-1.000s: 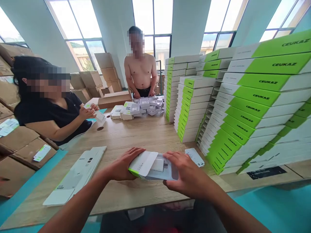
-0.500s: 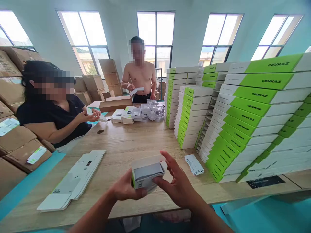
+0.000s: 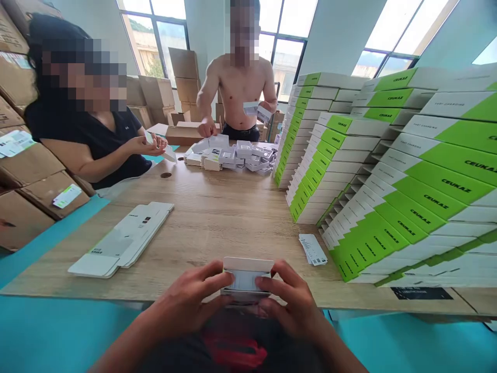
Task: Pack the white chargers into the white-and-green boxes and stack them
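A small white carton with its top flap raised is held at the table's front edge. On its left side my left hand grips it, one finger pressing at the opening. My right hand holds the right side in the same way, a finger on the pale insert that shows inside the mouth. The carton's underside is hidden. To the left lies a stack of flat, unfolded white cartons. Right of my hands is a small pile of printed leaflets.
Tall stacks of green and white boxes rise along the right. At the table's far side is a heap of white plastic trays. One person sits at the left, another stands opposite. Brown cartons line the left.
The carton has come closer to me and turned square, with both hands now on its sides. My view has tilted down. The person opposite has reached toward the table with one hand.
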Demonstrator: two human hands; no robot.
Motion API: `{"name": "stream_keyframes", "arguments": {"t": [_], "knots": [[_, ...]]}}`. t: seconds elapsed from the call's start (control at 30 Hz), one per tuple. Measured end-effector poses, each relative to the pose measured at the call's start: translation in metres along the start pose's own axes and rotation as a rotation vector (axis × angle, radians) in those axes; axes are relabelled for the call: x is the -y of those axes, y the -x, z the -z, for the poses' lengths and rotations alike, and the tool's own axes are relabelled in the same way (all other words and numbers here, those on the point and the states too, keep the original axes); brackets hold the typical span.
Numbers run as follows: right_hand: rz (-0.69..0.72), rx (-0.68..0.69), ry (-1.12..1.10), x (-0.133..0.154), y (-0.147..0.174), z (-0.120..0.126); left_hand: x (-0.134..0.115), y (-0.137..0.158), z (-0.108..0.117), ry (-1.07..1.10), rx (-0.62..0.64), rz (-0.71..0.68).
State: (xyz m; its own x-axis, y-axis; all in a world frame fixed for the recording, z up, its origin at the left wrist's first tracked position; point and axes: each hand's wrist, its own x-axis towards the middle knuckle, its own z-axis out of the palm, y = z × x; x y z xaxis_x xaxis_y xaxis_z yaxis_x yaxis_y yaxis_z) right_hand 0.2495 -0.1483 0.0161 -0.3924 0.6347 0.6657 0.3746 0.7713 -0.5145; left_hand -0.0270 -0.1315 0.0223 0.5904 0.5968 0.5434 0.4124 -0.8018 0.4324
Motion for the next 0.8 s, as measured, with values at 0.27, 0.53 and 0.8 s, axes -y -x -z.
{"name": "stream_keyframes", "arguments": {"t": [0.27, 0.53, 0.8], "knots": [[0.134, -0.050, 0.077, 0.011, -0.007, 0.004, -0.013, 0.005, -0.008, 0.090, -0.252, -0.117], [-0.227, -0.011, -0.057, 0.033, -0.026, 0.003, -0.046, -0.010, -0.001, 0.149, -0.290, 0.347], [-0.170, 0.000, -0.068, 0.026, -0.028, 0.006, -0.050, -0.016, -0.003, 0.234, -0.311, 0.369]]}}
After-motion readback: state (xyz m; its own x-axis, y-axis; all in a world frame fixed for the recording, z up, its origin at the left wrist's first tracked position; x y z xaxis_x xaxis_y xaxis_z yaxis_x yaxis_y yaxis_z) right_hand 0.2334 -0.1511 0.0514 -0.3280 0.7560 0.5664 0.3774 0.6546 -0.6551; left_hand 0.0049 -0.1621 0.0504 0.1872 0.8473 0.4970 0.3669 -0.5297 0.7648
